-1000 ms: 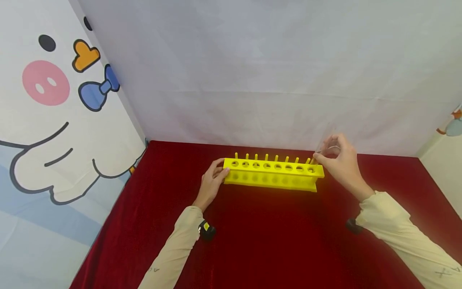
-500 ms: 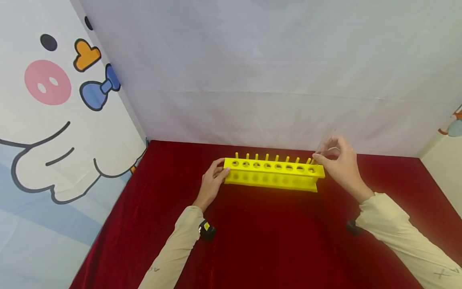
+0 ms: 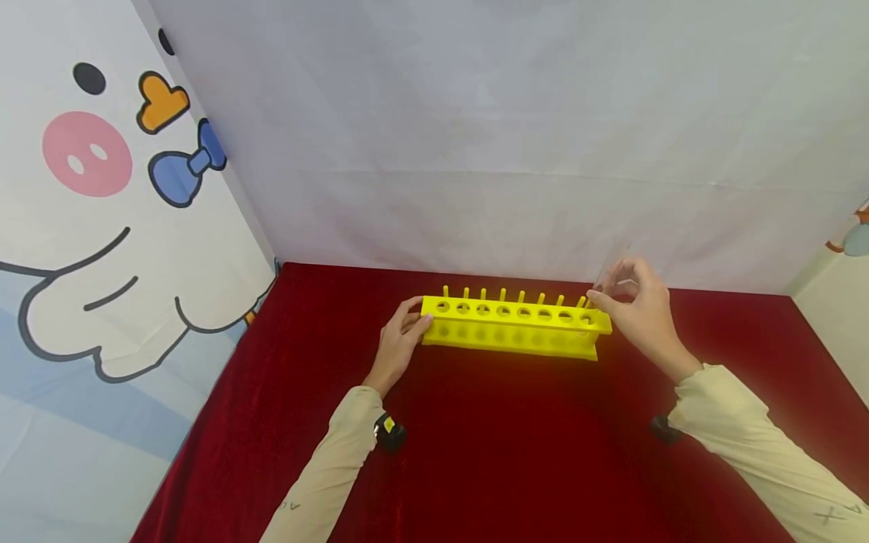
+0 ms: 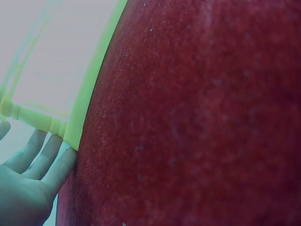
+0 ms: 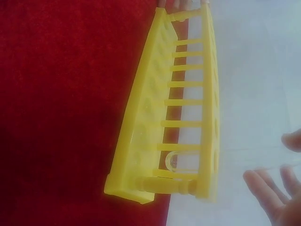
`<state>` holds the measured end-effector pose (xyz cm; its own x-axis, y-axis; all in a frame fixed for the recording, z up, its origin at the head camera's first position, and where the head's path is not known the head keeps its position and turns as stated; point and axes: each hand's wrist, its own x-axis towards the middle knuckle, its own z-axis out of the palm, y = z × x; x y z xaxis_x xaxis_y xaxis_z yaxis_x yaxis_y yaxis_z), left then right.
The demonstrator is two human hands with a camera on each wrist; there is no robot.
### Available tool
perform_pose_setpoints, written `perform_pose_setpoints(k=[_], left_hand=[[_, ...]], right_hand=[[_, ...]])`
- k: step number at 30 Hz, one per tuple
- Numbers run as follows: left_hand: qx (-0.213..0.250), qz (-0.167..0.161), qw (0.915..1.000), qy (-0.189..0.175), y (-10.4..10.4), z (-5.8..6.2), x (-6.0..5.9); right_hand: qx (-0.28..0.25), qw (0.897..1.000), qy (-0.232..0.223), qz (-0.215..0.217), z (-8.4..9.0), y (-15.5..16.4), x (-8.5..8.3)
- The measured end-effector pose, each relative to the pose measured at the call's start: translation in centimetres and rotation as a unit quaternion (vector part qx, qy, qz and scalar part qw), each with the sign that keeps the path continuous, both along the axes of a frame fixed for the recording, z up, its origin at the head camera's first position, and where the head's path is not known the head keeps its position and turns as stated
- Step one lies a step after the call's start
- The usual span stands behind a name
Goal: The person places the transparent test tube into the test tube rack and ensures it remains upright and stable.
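Glass test tube [image 5: 175, 161] sits in the yellow rack [image 3: 514, 325]'s end hole, my right hand [image 3: 638, 305] pinching its top, left hand [image 3: 399, 341] fingers flat against the rack's other end.

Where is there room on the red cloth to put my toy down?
The red cloth lies bare in front of the yellow rack, between the two sleeves. It is crowded at the rack's ends: the left hand touches one, and the right hand pinches a glass tube at the other.

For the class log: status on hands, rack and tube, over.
Left hand steadies yellow plastic test-tube rack at its end. Right hand pinches clear glass test tube, its round bottom through the rack's rightmost hole. Nothing blocking.
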<state>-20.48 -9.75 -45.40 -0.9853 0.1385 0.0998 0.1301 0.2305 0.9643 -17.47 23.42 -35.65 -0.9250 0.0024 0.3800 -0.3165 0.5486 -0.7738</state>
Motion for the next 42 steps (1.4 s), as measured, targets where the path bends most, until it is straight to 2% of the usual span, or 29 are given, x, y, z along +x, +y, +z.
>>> perform_pose_setpoints(k=[6, 16, 30, 42], left_hand=[[0.004, -0.001, 1.0000, 0.001, 0.1, -0.1, 0.0], [0.009, -0.004, 1.0000, 0.001, 0.0, -0.2, -0.2], [0.014, -0.008, 0.9999, 0.001, -0.1, -0.2, -0.1], [0.001, -0.005, 1.0000, 0.000, -0.1, -0.1, 0.0]], right_hand=[[-0.001, 1.000, 0.000, 0.003, -0.5, 0.2, -0.3], [0.026, 1.000, -0.010, -0.008, -3.3, 1.9, -1.9], [0.037, 0.999, -0.022, -0.026, -4.1, 1.9, -1.6], [0.042, 0.998, -0.033, -0.036, -4.7, 1.8, -1.6]])
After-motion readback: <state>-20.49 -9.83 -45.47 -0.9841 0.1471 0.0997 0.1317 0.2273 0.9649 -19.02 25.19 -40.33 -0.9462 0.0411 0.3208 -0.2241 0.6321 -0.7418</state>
